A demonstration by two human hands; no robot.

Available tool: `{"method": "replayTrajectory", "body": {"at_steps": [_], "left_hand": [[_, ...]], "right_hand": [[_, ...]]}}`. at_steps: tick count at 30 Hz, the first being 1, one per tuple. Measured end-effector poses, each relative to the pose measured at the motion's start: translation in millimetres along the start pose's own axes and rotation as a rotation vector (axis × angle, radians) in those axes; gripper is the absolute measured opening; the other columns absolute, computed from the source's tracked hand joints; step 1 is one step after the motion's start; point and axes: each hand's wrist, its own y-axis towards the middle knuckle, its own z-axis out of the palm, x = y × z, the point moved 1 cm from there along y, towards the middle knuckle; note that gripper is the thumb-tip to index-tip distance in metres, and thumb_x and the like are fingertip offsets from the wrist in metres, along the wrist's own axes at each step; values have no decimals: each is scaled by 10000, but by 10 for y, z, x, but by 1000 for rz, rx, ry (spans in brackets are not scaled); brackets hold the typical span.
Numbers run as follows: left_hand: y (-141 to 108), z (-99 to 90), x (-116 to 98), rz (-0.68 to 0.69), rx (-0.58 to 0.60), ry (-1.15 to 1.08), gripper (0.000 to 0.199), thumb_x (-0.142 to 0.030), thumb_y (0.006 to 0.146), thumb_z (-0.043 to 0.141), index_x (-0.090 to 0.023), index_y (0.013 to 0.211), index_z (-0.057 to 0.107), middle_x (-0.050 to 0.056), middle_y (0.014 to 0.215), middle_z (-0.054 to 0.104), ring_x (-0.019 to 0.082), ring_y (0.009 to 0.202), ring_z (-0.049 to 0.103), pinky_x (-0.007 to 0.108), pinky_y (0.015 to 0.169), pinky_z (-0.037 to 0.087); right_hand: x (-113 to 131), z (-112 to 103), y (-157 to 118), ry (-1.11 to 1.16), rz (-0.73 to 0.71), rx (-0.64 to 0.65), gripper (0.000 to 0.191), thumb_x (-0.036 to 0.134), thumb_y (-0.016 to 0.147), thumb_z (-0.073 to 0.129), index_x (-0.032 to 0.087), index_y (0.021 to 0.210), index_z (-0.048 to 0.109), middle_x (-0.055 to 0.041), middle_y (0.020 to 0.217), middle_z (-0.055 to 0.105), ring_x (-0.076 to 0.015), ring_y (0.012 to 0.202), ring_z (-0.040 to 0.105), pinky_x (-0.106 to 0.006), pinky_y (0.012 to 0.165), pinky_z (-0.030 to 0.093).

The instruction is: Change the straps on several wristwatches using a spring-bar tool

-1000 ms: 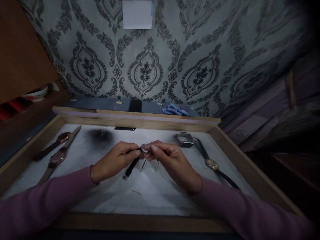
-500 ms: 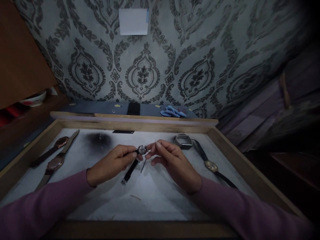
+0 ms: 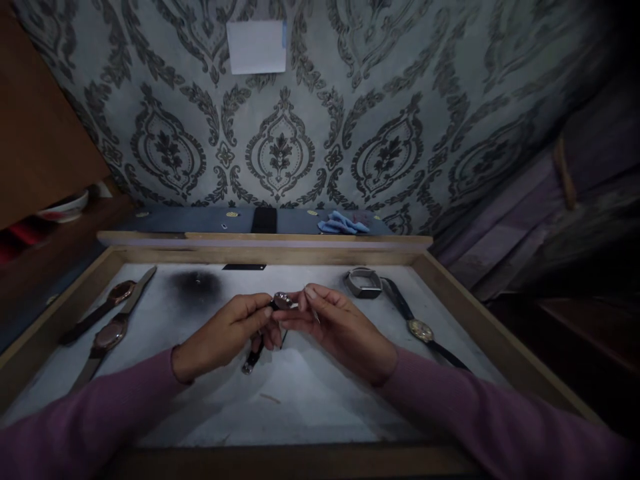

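My left hand (image 3: 220,333) pinches a small wristwatch (image 3: 283,300) with a round silver case between thumb and fingers. Below those fingers hangs or lies a short black strap (image 3: 253,360) with a silver buckle; my hand covers its upper end. My right hand (image 3: 347,327) is close against the watch's right side, thumb and index finger closed on a thin metal needle-like piece (image 3: 314,309). Its fingertips appear to touch the case. A narrow dark strip (image 3: 284,338) shows just under the hands, partly hidden.
Inside the wood-framed tray (image 3: 280,255), two brown-strapped watches (image 3: 109,333) lie at left. A grey band (image 3: 363,283) and a gold-faced watch (image 3: 420,331) are at right. A black flat strip (image 3: 244,267) sits at the back. Behind the tray are a blue cloth (image 3: 343,223) and a black object (image 3: 264,220).
My right hand has turned and its fingers have come under the watch. The needle-like piece now slants downward. The left fingers have curled below the watch, covering more of the black strap.
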Motion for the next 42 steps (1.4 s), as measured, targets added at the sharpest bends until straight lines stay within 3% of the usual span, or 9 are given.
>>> {"method": "replayTrajectory", "body": {"at_steps": [4,10,13,19,25,27,30,35,42], "left_hand": [[-28,28,-128,15,-55,-15,303,-440,867,521,-139,854,557,17,658,615,117,591,566,221,531,416],[-55,69,-219,3,-40,31,380,-369,873,510,-108,1124,627,-15,620,561,94,529,467,218,528,377],[-70,91,-229,10,-37,3,433,-389,887,499,-120,1211,601,-19,636,539,104,556,463,230,547,380],[-108,105,-304,114,-84,-3,314,-347,887,535,-146,1101,645,55,924,635,147,785,559,288,737,465],[-128,70,-304,179,-98,-116,214,-252,895,528,-166,1055,642,62,1023,640,178,906,581,316,828,466],[-142,59,-311,187,-74,-167,223,-241,907,501,-176,1078,630,63,1055,631,195,972,571,326,863,450],[-170,57,-356,213,-6,-124,240,-277,915,517,-177,1109,616,65,1084,606,211,1051,532,323,907,415],[-187,78,-390,156,121,18,212,-289,883,601,-161,1051,580,28,932,550,157,873,509,271,760,417],[-149,70,-371,120,64,171,185,-332,877,580,-156,921,546,-8,824,480,139,774,451,267,697,380]], "right_hand": [[54,68,-33,19,-13,38,288,384,859,658,152,718,561,-106,1141,672,-188,867,716,-330,819,571],[117,122,-94,7,-40,94,259,358,896,613,155,742,567,-114,1232,632,-167,868,713,-325,829,568],[134,148,-113,-2,-69,101,249,338,888,627,151,728,589,-102,1193,652,-161,889,705,-312,862,550],[130,176,-145,-125,-221,80,267,368,894,612,167,719,618,-81,1119,679,-180,946,666,-409,963,496],[224,208,-230,-491,-398,76,289,412,929,543,188,773,638,-71,1005,685,-187,920,634,-378,889,512],[258,219,-260,-637,-450,90,307,418,946,509,188,785,634,-64,906,684,-181,889,627,-348,855,510],[276,233,-291,-764,-496,141,309,382,963,488,174,778,621,-72,917,684,-171,887,621,-316,830,500],[232,223,-275,-724,-423,196,293,369,961,491,169,795,626,-63,884,677,-159,833,612,-316,825,497],[158,134,-190,-429,-264,92,317,424,898,589,147,752,638,-53,863,628,-142,791,589,-307,780,534]]}}
